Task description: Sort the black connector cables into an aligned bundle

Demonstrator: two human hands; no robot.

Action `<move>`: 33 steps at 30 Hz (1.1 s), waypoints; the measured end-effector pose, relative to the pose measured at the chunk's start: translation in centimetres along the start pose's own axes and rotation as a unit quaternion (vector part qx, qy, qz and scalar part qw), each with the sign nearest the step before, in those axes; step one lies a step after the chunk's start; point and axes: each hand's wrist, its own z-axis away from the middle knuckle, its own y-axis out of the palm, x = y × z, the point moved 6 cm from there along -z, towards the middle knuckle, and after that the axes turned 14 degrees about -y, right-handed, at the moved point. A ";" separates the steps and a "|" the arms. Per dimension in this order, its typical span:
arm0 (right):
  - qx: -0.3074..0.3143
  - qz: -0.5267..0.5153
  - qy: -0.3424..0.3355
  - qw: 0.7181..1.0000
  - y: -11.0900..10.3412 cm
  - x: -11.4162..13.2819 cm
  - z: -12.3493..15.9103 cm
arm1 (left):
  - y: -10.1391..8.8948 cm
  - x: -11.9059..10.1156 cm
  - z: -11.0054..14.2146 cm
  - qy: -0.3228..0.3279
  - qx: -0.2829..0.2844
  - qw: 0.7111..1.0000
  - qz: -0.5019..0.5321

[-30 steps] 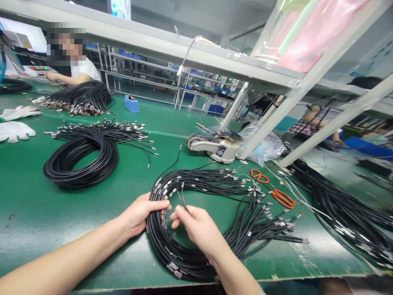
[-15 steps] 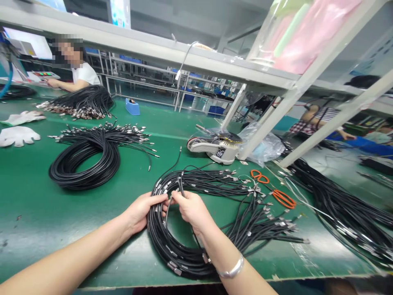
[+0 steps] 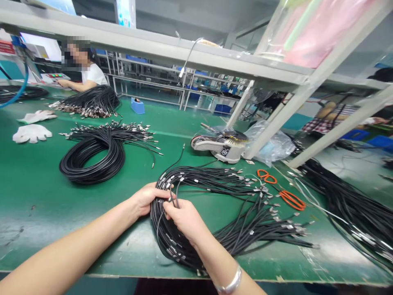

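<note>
Right hand (image 3: 184, 219) closer to left hand (image 3: 147, 200), both gripping black cable coil (image 3: 170, 246)

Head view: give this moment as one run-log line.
left hand: clasps black cable loop with metal-tipped ends | right hand: pinches strands of same loop | nearby: orange scissors, tape dispenser

This is a factory workshop laid out for assembly work. A long green workbench (image 3: 33, 184) is heaped with black cables (image 3: 92, 157) with metal ends, beside a tape dispenser (image 3: 219, 147), orange scissors (image 3: 291, 200) and white work gloves (image 3: 32, 133). A co-worker (image 3: 93, 75) sits further along at a machine (image 3: 57, 76) with coloured buttons, and metal shelf racks (image 3: 147, 78) with blue bins (image 3: 222, 108) stand behind.
</note>
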 end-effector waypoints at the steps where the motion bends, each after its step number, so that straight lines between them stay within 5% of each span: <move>1: 0.002 0.004 0.002 1.000 0.2 0.1 0.3 | -0.1 0.0 -0.1 0.005 -0.011 1.000 0.007; 6: 0.092 0.045 0.023 0.994 0.7 0.4 3.5 | -0.6 0.0 -0.4 0.012 -0.050 0.998 0.029; 12: 0.179 0.154 -0.012 0.972 -1.7 0.9 6.7 | -0.8 0.1 -0.7 0.008 -0.068 0.997 0.027; 17: 0.227 -0.047 0.017 0.973 -1.2 0.5 5.8 | -0.8 -0.1 -0.2 0.004 -0.051 0.999 0.010; 21: 0.193 -0.213 0.039 0.957 -0.6 0.4 4.6 | -1.1 -0.6 0.6 -0.012 -0.036 0.999 -0.023; 24: 0.158 -0.238 0.023 0.958 -1.0 0.7 4.1 | -1.3 -0.9 1.0 -0.012 -0.036 0.998 -0.045; 29: 0.005 -0.325 0.023 0.945 -3.0 1.0 2.8 | -0.8 -0.9 1.2 -0.012 -0.014 0.997 -0.075; 33: 0.004 -0.285 0.030 0.958 -2.8 0.9 1.3 | -0.3 -0.9 1.3 0.007 0.020 0.997 -0.077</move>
